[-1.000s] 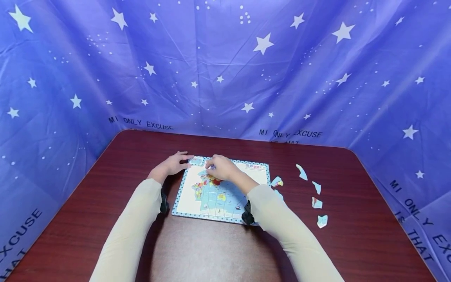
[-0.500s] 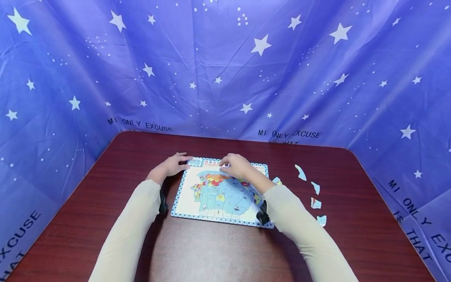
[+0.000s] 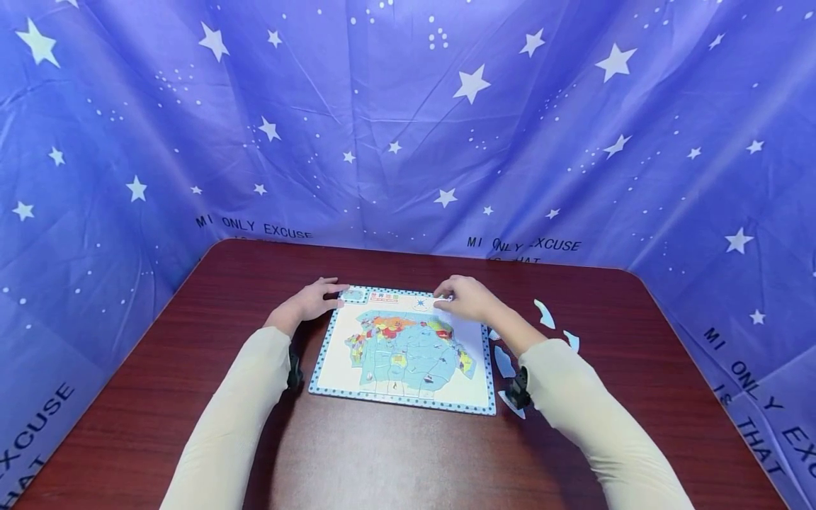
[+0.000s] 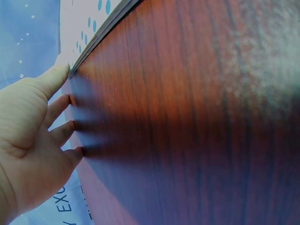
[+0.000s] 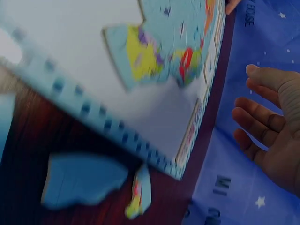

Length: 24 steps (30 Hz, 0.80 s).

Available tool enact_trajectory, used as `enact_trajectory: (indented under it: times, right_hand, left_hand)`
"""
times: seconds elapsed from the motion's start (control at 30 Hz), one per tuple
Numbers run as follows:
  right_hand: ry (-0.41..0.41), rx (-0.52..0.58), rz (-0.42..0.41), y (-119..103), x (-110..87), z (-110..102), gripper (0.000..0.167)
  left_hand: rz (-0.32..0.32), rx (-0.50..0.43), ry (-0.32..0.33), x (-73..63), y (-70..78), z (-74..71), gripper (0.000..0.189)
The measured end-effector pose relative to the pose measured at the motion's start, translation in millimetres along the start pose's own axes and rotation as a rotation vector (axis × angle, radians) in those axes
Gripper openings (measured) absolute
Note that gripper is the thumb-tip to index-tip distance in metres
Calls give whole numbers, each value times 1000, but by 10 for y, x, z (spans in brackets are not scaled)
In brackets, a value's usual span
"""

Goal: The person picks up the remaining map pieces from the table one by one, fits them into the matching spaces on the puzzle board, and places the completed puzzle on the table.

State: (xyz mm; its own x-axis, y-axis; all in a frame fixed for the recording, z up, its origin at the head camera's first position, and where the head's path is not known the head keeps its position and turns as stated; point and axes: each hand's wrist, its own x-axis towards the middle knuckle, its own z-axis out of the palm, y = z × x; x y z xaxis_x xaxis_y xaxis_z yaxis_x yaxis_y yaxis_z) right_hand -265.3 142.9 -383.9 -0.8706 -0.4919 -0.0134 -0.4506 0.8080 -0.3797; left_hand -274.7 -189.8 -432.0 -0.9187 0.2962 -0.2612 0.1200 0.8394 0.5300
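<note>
A world map jigsaw puzzle lies in a white board with a blue dotted border; many joined pieces fill its middle. My left hand rests at the board's far left corner. In the left wrist view, its thumb touches the corner and the other fingertips reach the table. Over the far right part of the board hovers my right hand, fingers loosely bent with nothing between them, as the right wrist view shows. Beside the board's right edge lie a large light-blue puzzle piece and a smaller yellow-and-red one.
More loose pieces lie to the right, among them a curved piece and one partly behind the sleeve. Another piece sits under the right wrist. A blue star-patterned curtain stands behind the dark red table.
My right hand has moved rightward over the board, away from the upper left part of the map, uncovering the joined pieces and a compass print. The left hand has stayed at the corner.
</note>
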Motion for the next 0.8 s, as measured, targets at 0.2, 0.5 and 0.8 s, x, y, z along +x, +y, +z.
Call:
enact_trajectory:
  times: [0.2,0.5,0.8]
  right_hand:
    - [0,15,56,187,-174,-138,26]
    - [-17,-10,47,456,-415,-257,22]
    - [-92,-26,58,678,-592,-295,19]
  left_hand:
    - [1,-3,9,20,-8,5,51]
    - [-2,0,9,-10,2,-2,51]
    - [16,-4,5,-16,-5,-6,50]
